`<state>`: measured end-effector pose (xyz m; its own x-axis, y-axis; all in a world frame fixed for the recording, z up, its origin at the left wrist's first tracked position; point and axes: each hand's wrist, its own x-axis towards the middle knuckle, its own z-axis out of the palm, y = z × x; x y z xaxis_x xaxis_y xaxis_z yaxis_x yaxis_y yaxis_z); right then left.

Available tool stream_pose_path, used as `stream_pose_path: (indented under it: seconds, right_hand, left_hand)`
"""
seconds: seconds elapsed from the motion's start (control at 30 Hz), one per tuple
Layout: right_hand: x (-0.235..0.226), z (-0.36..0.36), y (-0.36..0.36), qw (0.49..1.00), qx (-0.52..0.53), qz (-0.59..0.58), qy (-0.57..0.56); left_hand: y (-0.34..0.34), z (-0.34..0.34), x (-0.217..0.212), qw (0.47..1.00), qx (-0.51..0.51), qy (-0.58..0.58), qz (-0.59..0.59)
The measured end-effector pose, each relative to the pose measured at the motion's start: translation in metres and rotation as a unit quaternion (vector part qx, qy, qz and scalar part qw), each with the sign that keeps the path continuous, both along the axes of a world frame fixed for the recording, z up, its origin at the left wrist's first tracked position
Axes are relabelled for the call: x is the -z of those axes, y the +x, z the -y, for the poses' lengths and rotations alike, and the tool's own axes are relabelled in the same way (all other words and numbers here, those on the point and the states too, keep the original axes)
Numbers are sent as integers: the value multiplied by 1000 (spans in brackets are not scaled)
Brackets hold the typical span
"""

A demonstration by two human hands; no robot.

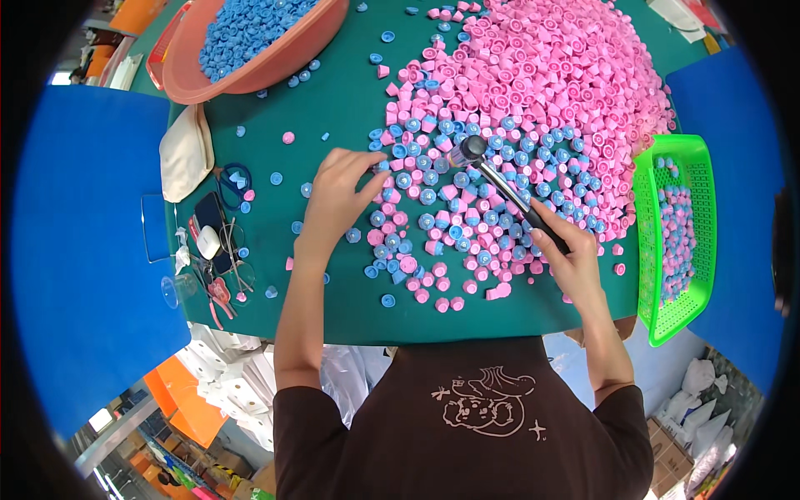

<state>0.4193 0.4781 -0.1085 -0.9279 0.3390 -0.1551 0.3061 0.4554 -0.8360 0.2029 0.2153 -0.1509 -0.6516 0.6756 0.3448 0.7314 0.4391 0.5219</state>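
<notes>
Hammer point(506, 188) in right hand point(573, 257), head over blue-and-pink pieces point(427, 197).
We see fingers wrapped round its handle; left hand's point(337, 190) fingertips, slightly parted, flank a blue cap point(382, 166); whether pinched, we cannot tell.

Small-parts assembly workshop, pink pieces point(567, 67) heaped in bulk on a green desk point(358, 325), blue pieces point(250, 33) filling a wide tub point(279, 65), plastic basket point(705, 200) alongside, cardboard boxes point(669, 458) beyond

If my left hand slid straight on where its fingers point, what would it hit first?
Your left hand would probably meet the small blue caps just to the right of its fingertips, though its height above the green table is hard to judge.
</notes>
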Motion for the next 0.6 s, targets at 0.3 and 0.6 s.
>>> stream_pose_path:
  seconds: [0.3,0.6]
  right_hand:
    - [2,4,-28,999,-43,-2,-10]
    - [-4,15,-43,996,-88,-11,13]
  left_hand:
    - [7,-7,-11,984,-163,25,72]
    - [2,-11,7,988,-148,-14,32]
